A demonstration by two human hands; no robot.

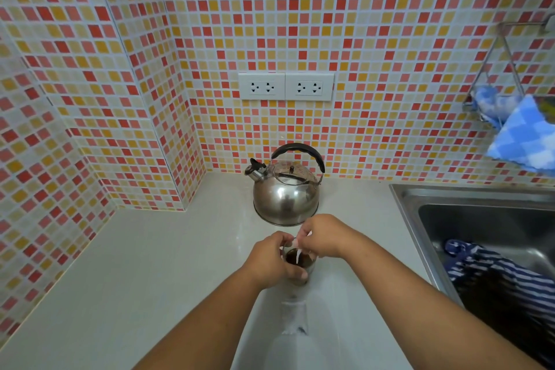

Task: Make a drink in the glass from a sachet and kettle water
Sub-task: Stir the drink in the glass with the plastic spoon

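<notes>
A small glass (300, 263) holding dark brown liquid stands on the pale counter (168, 252). My left hand (271, 260) wraps around its left side. My right hand (319, 237) hovers over the rim and pinches a thin white stick or spoon (298, 255) that dips into the drink. A torn white sachet (294, 317) lies flat on the counter just in front of the glass. The steel kettle (285, 189) with a black handle stands behind the glass, near the wall.
A steel sink (468, 204) lies to the right, with a striped blue cloth (492, 270) in it. A wire rack with blue checked cloths (522, 135) hangs on the tiled wall at right. Two sockets (285, 86) sit above the kettle.
</notes>
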